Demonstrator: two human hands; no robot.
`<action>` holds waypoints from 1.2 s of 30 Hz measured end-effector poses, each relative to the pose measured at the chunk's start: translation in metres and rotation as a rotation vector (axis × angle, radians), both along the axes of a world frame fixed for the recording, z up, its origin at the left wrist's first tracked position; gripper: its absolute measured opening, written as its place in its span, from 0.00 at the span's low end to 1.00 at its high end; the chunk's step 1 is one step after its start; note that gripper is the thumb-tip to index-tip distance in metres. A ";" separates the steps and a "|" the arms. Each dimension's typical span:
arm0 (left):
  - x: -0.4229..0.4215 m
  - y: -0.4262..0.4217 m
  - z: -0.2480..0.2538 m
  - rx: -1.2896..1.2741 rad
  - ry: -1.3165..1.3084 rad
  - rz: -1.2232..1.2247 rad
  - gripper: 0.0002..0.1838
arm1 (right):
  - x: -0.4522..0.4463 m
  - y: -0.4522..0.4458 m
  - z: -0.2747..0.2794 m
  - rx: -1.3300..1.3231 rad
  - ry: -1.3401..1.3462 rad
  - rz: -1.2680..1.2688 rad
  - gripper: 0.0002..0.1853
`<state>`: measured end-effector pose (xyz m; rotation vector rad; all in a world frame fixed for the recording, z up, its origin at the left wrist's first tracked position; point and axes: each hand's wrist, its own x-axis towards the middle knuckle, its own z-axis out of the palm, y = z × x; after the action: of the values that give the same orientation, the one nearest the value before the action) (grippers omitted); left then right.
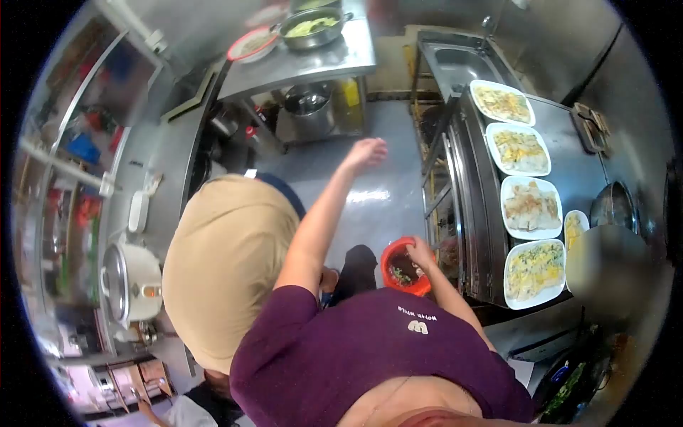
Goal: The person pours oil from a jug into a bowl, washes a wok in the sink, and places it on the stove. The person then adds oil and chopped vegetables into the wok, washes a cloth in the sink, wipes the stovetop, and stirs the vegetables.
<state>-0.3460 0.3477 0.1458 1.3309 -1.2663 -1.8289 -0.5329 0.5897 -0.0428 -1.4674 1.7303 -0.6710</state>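
Note:
My left hand point(367, 154) reaches forward over the grey floor, holding nothing, its fingers loosely apart. Close to my body, my right hand point(421, 254) grips the rim of a red plastic bowl point(390, 250). Dark sauce with chopped green bits and some pale pieces shows inside the bowl. To the right of that bowl, several white plates of food stand in a row on the counter. The closest plate point(535, 275) carries rolls topped with yellow and green bits.
A co-worker in a beige top point(231, 263) bends close on my left. Ahead, a steel table point(348, 57) bears a pan of sliced greens point(311, 28) and a red-rimmed bowl point(252, 44). A sink point(466, 67) stands at back right, a rice cooker point(135, 281) on the left counter.

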 end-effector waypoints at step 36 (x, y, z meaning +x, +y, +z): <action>0.057 -0.520 -0.025 0.078 0.934 0.630 0.13 | -0.004 -0.160 0.016 0.563 -0.507 -0.655 0.12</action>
<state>-0.2889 -0.1721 0.1210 0.6139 -0.2397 -1.6745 -0.5366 0.4297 -0.0269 -0.2942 1.7685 -0.7179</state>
